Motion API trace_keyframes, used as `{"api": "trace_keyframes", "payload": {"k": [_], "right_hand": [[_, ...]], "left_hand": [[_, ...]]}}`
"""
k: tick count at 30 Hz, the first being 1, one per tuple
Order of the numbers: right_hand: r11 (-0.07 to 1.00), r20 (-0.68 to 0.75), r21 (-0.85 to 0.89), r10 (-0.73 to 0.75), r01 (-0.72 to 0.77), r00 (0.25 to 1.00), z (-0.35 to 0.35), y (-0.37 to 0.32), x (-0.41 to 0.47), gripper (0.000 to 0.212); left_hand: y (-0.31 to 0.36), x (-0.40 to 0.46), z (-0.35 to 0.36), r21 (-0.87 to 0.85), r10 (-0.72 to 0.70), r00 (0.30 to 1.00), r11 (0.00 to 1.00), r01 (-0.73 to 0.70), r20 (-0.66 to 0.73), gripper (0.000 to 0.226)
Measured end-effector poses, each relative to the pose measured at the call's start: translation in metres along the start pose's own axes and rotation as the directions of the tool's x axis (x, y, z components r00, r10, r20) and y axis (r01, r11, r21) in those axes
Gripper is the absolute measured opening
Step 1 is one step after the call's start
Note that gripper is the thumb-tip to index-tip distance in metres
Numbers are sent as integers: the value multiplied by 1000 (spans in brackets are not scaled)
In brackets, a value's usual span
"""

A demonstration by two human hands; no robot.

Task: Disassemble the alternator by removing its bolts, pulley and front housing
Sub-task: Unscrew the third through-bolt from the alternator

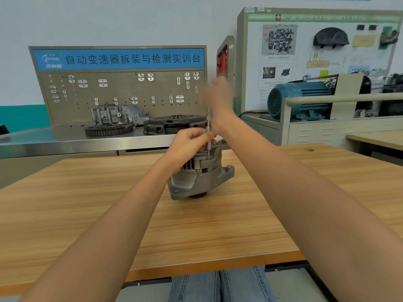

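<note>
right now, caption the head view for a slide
Left hand steadies a screwdriver on the alternator; blurred right hand works its top.

Bare wood on the table [87,203] to the left, right and near side of the alternator [199,177]: open passage from the near edge and both side edges. Over the alternator, blocked: left hand [189,142] on its top, pinching an upright driver [209,136]; right hand [214,99], blurred, at the driver's upper end. Both forearms slanting in from the near corners, crowding the middle. Beyond the far edge, a steel bench [65,140] with a clutch [174,125], gear ring [108,129] and housing [118,115].
</note>
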State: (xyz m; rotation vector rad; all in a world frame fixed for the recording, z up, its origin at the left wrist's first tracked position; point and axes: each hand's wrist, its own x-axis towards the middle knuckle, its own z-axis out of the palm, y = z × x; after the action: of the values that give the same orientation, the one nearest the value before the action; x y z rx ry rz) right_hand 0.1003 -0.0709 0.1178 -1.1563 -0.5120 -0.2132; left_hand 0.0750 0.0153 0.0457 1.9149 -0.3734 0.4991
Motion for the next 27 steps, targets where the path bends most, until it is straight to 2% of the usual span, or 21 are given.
{"api": "trace_keyframes", "payload": {"k": [3,6,9,11,12,13,14,15,16,17,19,21,23,25,27], "right_hand": [[983,118,174,35,-55,992,-3,3,7,63],[982,107,182,30,-49,994,-1,5,5,59],[999,-33,22,-43,44,999,4,7,-3,47],[962,-72,-200,-204,186,976,9,12,-11,42],[877,-50,-382,-336,293,941,10,16,-16,38],[696,-8,-613,-479,374,878,8,23,-19,30],[459,40,-810,-580,366,814,6,29,-22,18],[247,92,-920,-622,306,778,4,35,-24,15],[123,123,-959,-634,256,764,4,39,-26,24],[86,129,-967,-640,238,757,5,41,-27,31],[149,96,-957,-649,250,755,10,39,-26,31],[264,61,-920,-635,290,770,15,33,-25,23],[454,20,-815,-598,360,801,16,27,-21,27],[683,-29,-620,-510,385,860,13,22,-19,37],[895,-69,-336,-332,292,941,8,16,-15,41]], "left_hand": [[-3,2,-3,-16,-6,1000,1000,6,-6,12],[-6,3,-7,-35,-14,1000,999,14,3,12],[-6,6,-8,-35,-35,999,999,35,7,14],[-7,7,-8,-38,-45,999,998,45,-2,11],[-7,7,-9,-44,-44,999,998,43,-15,12],[-7,7,-9,-28,-36,999,999,34,-39,20],[-7,7,-9,0,-30,997,1000,30,-66,24],[-8,7,-9,33,-24,996,999,26,-85,25],[-8,7,-10,50,-17,996,999,22,-93,25],[-8,8,-10,55,-10,996,998,15,-89,25],[-9,9,-12,76,-10,998,997,14,-59,23],[-9,10,-14,86,-30,999,996,32,-26,20],[-9,9,-13,37,-57,998,998,56,19,17],[-8,9,-11,7,-76,996,997,76,54,17],[-6,8,-10,4,-67,994,998,67,92,17]]}}
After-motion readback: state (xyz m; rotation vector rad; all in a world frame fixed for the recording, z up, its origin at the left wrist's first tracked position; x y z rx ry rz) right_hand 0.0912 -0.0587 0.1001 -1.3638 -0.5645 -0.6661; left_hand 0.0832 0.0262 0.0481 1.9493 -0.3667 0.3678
